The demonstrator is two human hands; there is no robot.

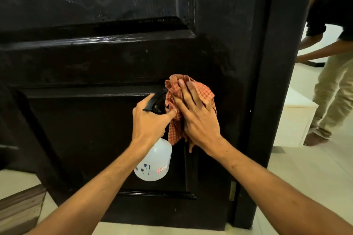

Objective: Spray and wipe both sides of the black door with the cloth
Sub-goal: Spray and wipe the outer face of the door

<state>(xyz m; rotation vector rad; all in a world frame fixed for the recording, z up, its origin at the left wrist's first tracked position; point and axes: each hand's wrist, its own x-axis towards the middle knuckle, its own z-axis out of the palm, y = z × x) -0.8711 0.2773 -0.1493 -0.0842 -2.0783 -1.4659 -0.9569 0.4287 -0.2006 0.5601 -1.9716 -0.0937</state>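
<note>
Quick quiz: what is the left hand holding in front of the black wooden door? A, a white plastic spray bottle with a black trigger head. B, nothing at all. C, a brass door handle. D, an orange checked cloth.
A: the left hand grips the neck of the white plastic spray bottle with a black trigger head, while the right hand presses the orange checked cloth on the black wooden door.

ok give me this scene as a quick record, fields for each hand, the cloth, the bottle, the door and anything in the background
left hand: grips the neck of the spray bottle
right hand: fingers spread, presses the cloth on the door
cloth: orange check, bunched
bottle: white, black trigger, hangs below the hand
door: black, panelled, streaks on the upper panel
background: another person bends beyond the door edge, on the right
</note>
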